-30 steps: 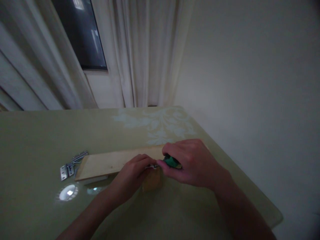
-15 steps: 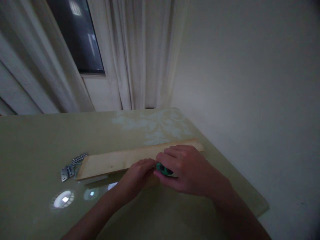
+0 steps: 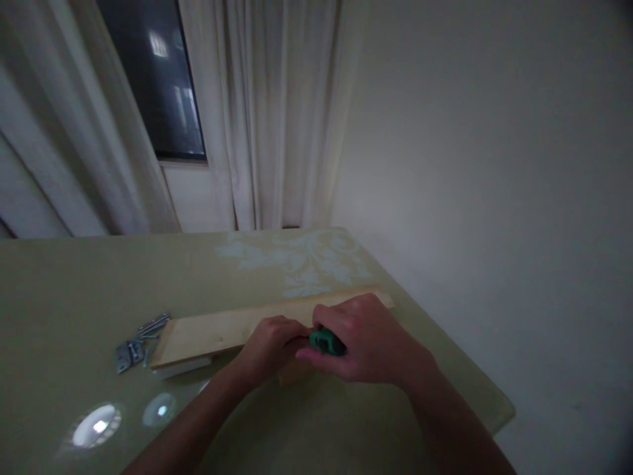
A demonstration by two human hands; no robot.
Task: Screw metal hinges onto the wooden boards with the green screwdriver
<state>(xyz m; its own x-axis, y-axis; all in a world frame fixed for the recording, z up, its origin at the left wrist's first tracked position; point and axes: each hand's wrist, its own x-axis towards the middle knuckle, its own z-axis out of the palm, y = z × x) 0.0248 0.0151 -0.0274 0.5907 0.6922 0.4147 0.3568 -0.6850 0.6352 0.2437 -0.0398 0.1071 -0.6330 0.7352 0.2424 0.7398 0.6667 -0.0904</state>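
My right hand (image 3: 366,340) is wrapped round the green and black handle of a screwdriver (image 3: 326,342), which points left. Its shaft runs to the fingertips of my left hand (image 3: 274,343), closed in a pinch at the near edge of a long pale wooden board (image 3: 208,333). What those fingers grip is hidden. The board lies slantwise on the table, raised on a white block (image 3: 184,367) under its left end. A smaller wooden piece (image 3: 294,375) shows beneath my hands.
Metal hinges (image 3: 129,355) and several screws (image 3: 150,346) lie just left of the board on the glossy green table (image 3: 74,297). A wall (image 3: 469,165) runs along the table's right edge. Curtains (image 3: 267,132) and a dark window (image 3: 158,79) are behind.
The view has tilted slightly, so the table sits lower. My right hand has turned round the screwdriver, showing more of the handle, with its thumb stretched further left. The left hand stays pinched.
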